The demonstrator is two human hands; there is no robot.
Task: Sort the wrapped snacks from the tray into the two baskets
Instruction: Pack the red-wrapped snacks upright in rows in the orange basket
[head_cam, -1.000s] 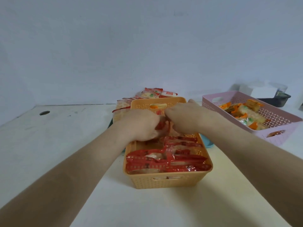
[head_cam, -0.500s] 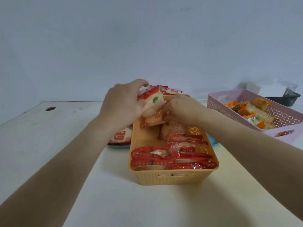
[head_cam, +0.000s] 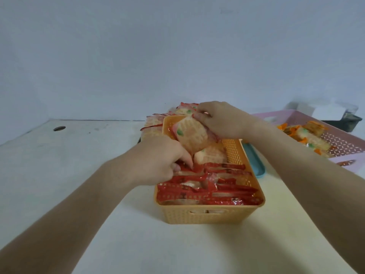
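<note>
Pale table (head_cam: 177, 250), round hole (head_cam: 59, 128) near its far left edge, plain wall (head_cam: 138, 56), dark bin (head_cam: 343, 123) far right

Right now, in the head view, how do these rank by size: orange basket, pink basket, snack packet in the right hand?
1. Orange basket: looks largest, but it is nearest.
2. Pink basket: looks smaller, yet it is farther and partly cut off, so these two are unsure.
3. Snack packet in the right hand: clearly smallest.
</note>
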